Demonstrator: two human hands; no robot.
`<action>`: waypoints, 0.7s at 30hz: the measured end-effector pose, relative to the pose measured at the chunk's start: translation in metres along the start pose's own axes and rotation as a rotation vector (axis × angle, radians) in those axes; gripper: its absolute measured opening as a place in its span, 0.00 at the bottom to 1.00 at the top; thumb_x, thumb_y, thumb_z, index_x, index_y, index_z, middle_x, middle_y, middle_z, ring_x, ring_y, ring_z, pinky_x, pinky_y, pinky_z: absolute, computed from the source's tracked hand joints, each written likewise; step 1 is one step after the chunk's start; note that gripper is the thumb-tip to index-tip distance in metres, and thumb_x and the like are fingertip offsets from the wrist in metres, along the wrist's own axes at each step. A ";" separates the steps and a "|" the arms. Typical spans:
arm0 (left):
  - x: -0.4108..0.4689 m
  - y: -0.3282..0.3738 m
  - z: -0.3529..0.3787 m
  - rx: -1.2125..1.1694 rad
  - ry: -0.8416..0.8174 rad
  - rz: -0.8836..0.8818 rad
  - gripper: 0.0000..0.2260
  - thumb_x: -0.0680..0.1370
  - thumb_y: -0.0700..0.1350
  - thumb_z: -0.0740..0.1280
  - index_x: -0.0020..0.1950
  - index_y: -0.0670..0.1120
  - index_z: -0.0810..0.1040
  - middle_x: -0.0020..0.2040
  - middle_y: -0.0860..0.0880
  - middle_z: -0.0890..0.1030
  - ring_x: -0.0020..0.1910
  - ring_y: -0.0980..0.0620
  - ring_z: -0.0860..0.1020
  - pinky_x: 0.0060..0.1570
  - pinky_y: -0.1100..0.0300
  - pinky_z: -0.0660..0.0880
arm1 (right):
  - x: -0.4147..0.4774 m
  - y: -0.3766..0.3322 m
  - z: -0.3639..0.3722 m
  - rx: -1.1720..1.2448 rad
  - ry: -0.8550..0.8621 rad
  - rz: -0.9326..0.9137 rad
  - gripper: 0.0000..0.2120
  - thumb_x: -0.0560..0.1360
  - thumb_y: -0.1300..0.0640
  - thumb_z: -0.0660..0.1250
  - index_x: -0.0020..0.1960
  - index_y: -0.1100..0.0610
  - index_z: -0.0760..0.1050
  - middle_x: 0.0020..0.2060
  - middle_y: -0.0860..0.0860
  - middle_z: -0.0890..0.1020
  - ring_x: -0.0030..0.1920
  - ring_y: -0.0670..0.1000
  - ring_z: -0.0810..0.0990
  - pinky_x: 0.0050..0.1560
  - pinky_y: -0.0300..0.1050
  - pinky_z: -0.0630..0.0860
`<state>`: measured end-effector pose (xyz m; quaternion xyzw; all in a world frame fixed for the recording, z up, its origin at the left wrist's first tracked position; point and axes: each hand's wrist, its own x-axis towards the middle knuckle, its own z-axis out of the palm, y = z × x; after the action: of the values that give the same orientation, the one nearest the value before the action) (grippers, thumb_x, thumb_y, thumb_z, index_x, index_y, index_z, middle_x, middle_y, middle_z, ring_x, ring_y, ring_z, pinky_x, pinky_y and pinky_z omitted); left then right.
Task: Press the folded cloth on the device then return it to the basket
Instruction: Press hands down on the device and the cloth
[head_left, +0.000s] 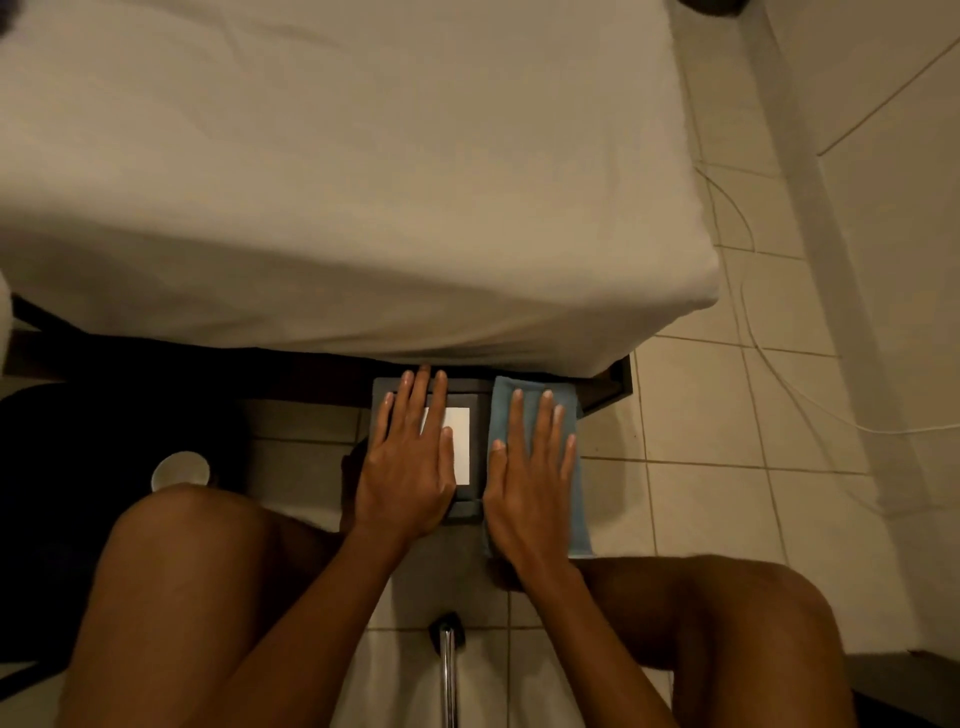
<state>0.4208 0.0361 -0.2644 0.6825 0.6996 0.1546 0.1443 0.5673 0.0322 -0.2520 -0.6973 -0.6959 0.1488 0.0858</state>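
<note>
Nearest the camera, two bare knees framed a chrome post (448, 670) rising from the tiled floor (717, 499). Just beyond, both hands lay flat, fingers straight and together, gripping nothing. The right hand (530, 491) pressed palm-down on the folded cloth (563, 410), which showed past the fingertips and along the hand's right edge. The cloth was light blue, a narrow rectangle with soft edges, lying along the right side of the dark grey device (467, 395). The left hand (410, 467) rested on the device, partly covering its pale rectangular panel (460, 441). To the left, a white cup (179, 470) sat in shadow. Farther off, a bed with a white sheet (337, 182) filled the view.
</note>
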 end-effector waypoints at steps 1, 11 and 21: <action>0.000 0.000 0.000 -0.001 -0.002 -0.002 0.27 0.83 0.51 0.45 0.82 0.46 0.49 0.82 0.46 0.51 0.81 0.49 0.47 0.78 0.48 0.54 | -0.006 0.000 0.001 0.004 -0.018 -0.010 0.29 0.83 0.43 0.42 0.81 0.48 0.39 0.81 0.52 0.40 0.80 0.51 0.36 0.78 0.56 0.38; -0.001 0.001 -0.002 -0.015 -0.010 -0.004 0.27 0.83 0.52 0.44 0.82 0.46 0.48 0.82 0.46 0.49 0.81 0.50 0.45 0.79 0.48 0.53 | -0.010 -0.002 0.000 0.002 -0.036 -0.035 0.28 0.84 0.45 0.44 0.81 0.48 0.41 0.81 0.52 0.40 0.80 0.51 0.37 0.78 0.55 0.38; -0.002 0.001 -0.002 -0.041 0.004 -0.004 0.26 0.83 0.51 0.45 0.82 0.47 0.49 0.82 0.47 0.50 0.81 0.51 0.46 0.79 0.51 0.50 | -0.008 -0.004 -0.004 0.025 -0.058 -0.057 0.29 0.83 0.43 0.42 0.81 0.47 0.39 0.80 0.51 0.38 0.80 0.51 0.35 0.78 0.54 0.37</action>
<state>0.4209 0.0340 -0.2618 0.6778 0.6979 0.1699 0.1569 0.5649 0.0243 -0.2462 -0.6715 -0.7157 0.1752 0.0784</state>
